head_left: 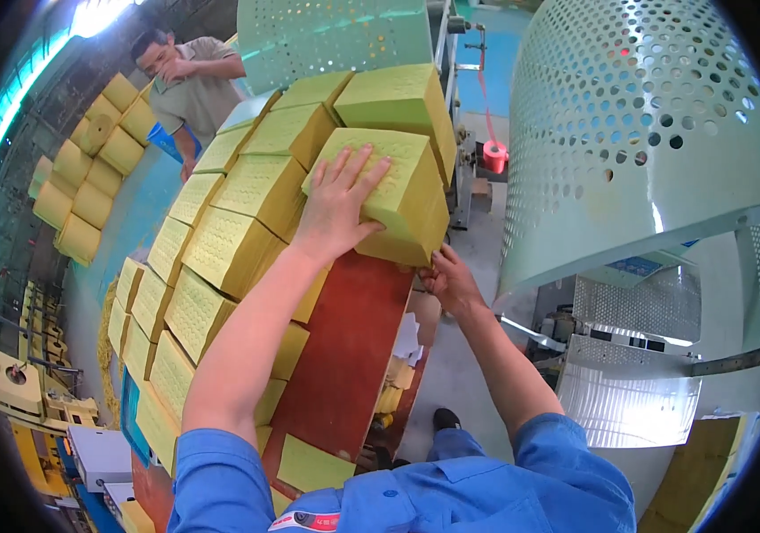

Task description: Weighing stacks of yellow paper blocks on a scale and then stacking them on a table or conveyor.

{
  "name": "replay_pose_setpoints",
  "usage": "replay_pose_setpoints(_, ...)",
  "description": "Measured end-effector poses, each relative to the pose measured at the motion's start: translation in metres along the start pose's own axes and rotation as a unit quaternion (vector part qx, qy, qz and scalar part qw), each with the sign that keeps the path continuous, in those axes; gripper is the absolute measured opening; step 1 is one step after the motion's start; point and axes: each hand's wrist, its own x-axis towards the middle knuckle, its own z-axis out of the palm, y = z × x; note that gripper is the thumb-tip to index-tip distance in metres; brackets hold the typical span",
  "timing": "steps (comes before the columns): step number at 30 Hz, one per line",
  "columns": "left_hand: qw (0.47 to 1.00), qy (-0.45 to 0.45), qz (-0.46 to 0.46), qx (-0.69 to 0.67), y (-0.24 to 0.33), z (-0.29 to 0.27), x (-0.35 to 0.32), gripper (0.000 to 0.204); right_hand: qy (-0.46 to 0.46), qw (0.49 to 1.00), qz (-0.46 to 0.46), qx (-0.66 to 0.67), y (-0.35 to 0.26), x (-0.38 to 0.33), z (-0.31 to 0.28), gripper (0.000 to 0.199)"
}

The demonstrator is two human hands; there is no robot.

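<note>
Clearly, the largest thing around the grip is a pale green cover (pixel 567 204) with many round holes, which stands to the right of both hands. Next in size is the red table (pixel 344 346), whose bare top shows on the near side of the grip. On it, to the left of the grip and also beyond it, stand rows of yellow blocks (pixel 256 186), seemingly of paper, packed side by side.

The block in hand (pixel 411 200) is at the right edge of the table, directly under the left hand (pixel 337 209). This hand is spread wide, with its palm and fingers on the top face; it seems to press more than to clasp. The right hand (pixel 454 282) has curled fingers and is at the lower near corner of the same block; whether it pinches something or only touches, I cannot tell. In my judgement, the step in hand is steadying this block beside its neighbours. The next move seems to call for even pressure from above and support at the low corner, so that nothing slips over the edge.

As for containers, a blue bin (pixel 162 142) stands far to the left beyond the grip, beside a co-worker (pixel 193 107); its content I cannot see. Smaller still, a pink roll (pixel 494 157) is to the right and beyond the grip.
</note>
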Motion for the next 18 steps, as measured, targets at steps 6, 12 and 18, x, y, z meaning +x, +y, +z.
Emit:
replay_pose_setpoints(6,1.000,0.005,0.001,0.018,-0.022,0.017,0.032,0.101,0.048,0.997,-0.040,0.039,-0.003,0.038,0.001,0.043)
replay_pose_setpoints(12,1.000,0.005,-0.016,0.014,-0.032,0.021,0.040,0.101,0.101,0.992,-0.072,-0.009,-0.002,0.056,0.000,0.048)
replay_pose_setpoints(18,0.996,-0.031,-0.055,0.064,-0.022,0.018,0.040,0.102,0.180,0.980,-0.089,-0.010,0.009,0.047,0.003,0.052)
